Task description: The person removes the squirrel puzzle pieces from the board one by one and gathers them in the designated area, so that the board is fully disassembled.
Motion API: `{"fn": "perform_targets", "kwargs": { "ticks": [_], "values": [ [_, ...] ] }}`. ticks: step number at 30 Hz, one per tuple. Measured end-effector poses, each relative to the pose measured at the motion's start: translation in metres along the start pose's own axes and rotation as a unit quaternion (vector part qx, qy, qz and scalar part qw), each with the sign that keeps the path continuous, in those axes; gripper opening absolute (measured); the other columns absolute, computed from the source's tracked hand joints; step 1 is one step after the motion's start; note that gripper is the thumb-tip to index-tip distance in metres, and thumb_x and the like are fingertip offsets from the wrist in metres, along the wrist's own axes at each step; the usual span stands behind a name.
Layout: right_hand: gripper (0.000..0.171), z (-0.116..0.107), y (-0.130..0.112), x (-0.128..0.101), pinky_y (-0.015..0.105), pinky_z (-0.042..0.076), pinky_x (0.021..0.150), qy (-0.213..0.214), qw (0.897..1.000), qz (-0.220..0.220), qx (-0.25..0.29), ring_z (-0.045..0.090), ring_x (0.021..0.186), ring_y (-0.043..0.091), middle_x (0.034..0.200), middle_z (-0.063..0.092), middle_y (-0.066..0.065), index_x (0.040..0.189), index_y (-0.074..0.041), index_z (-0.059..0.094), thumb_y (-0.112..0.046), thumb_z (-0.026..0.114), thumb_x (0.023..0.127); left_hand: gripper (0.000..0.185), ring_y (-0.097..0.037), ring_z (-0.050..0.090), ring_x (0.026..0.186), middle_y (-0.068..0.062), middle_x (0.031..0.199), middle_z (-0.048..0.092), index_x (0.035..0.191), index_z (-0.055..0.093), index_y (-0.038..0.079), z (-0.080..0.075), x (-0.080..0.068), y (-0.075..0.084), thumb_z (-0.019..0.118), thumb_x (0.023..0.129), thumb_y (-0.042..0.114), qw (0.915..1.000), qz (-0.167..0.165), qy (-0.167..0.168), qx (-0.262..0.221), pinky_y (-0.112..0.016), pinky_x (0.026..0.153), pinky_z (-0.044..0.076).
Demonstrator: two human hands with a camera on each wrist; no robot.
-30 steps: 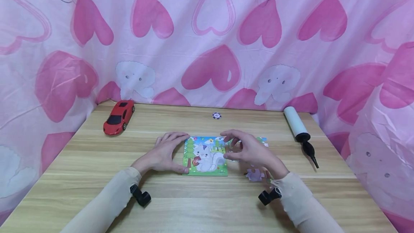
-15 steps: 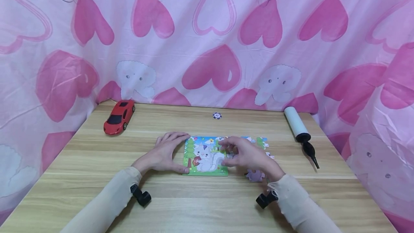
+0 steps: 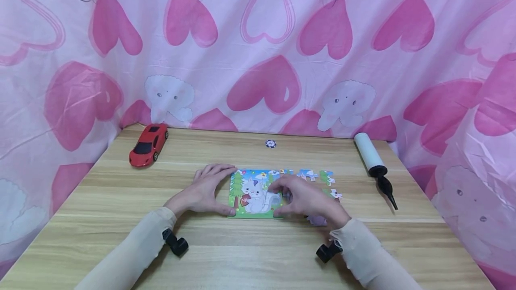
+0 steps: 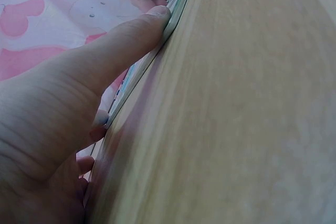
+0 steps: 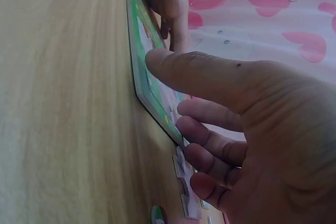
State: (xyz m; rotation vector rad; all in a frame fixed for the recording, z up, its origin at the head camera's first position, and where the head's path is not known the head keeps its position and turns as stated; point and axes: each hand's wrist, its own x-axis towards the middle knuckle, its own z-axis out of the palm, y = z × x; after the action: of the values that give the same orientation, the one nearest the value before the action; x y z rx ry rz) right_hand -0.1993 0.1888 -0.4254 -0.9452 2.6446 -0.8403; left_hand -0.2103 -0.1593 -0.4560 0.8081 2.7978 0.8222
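A cartoon cat puzzle board (image 3: 251, 194) lies flat at the middle of the wooden table (image 3: 101, 218). My left hand (image 3: 219, 190) braces the board's left edge, its thumb (image 4: 131, 40) straight against the front-left corner and its fingers along the far corner. My right hand (image 3: 282, 200) rests on the board's right side, thumb (image 5: 178, 72) on the front edge (image 5: 135, 30) and loosely bent fingers over the picture. I see no piece in it. Several loose puzzle pieces (image 3: 308, 174) lie just right of the board, and one (image 3: 316, 220) lies by my right wrist.
A red toy car (image 3: 148, 145) stands at the back left. A small poker chip (image 3: 270, 143) lies at the back middle. A white hand pump (image 3: 372, 158) with a black nozzle lies at the right. A pink heart-print curtain (image 3: 262, 48) surrounds the table.
My right hand has come down and leftward from above the loose pieces onto the board's right side, uncovering the pieces behind it. My left hand and the board have stayed put.
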Motion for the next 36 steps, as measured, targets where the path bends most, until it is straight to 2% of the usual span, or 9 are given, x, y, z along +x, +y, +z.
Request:
{"fn": "perform_targets", "kwargs": {
  "ticks": [10,14,18,27,36],
  "values": [
    [0.052,0.0021,-0.0018,0.0012,0.047,0.053,0.109,-0.011,1.0,0.02,-0.01,0.062,0.124,0.016,0.132,0.07,-0.011,0.132,-0.022,0.078,-0.032,0.1,0.085,0.128,-0.038,0.032,0.159,-0.007,0.176,0.04,0.172,0.043,0.018,-0.001,-0.0001,0.0011,0.093,0.07,0.076,1.0,0.0,0.0,-0.004,-0.071,0.125,0.026],
    [0.052,0.0029,-0.0017,0.0015,0.049,0.052,0.111,-0.01,1.0,0.024,-0.006,0.061,0.128,0.018,0.132,0.071,-0.011,0.131,-0.022,0.078,-0.032,0.1,0.085,0.127,-0.038,0.031,0.159,-0.007,0.176,0.04,0.172,0.043,0.018,-0.001,-0.0003,0.0006,0.092,0.071,0.077,1.0,0.002,0.001,-0.004,-0.071,0.125,0.026],
    [0.052,0.0032,-0.0034,0.0011,0.046,0.053,0.106,-0.01,1.0,0.024,-0.002,0.06,0.12,0.016,0.129,0.07,-0.011,0.13,-0.022,0.077,-0.031,0.101,0.085,0.127,-0.038,0.032,0.159,-0.007,0.176,0.04,0.172,0.043,0.018,-0.0006,-0.0003,-0.0002,0.092,0.071,0.076,1.0,0.003,0.002,-0.005,-0.071,0.125,0.026],
    [0.052,0.0035,-0.0049,0.0018,0.033,0.053,0.091,-0.007,1.0,0.013,0.024,0.061,0.102,0.017,0.108,0.068,-0.011,0.127,-0.021,0.076,-0.026,0.103,0.083,0.126,-0.038,0.032,0.158,-0.008,0.176,0.04,0.172,0.043,0.018,-0.0004,-0.0003,-0.0003,0.092,0.071,0.076,1.0,0.004,0.001,-0.006,-0.071,0.125,0.025],
    [0.052,0.0037,-0.0063,0.0015,0.033,0.052,0.091,-0.015,0.999,0.027,0.039,0.06,0.101,0.017,0.106,0.066,-0.01,0.127,-0.02,0.076,-0.023,0.102,0.083,0.127,-0.038,0.032,0.159,-0.008,0.176,0.04,0.172,0.043,0.018,-0.0002,0.0,-0.0001,0.092,0.071,0.077,1.0,0.005,0.002,-0.006,-0.071,0.125,0.025]
  ]
}}
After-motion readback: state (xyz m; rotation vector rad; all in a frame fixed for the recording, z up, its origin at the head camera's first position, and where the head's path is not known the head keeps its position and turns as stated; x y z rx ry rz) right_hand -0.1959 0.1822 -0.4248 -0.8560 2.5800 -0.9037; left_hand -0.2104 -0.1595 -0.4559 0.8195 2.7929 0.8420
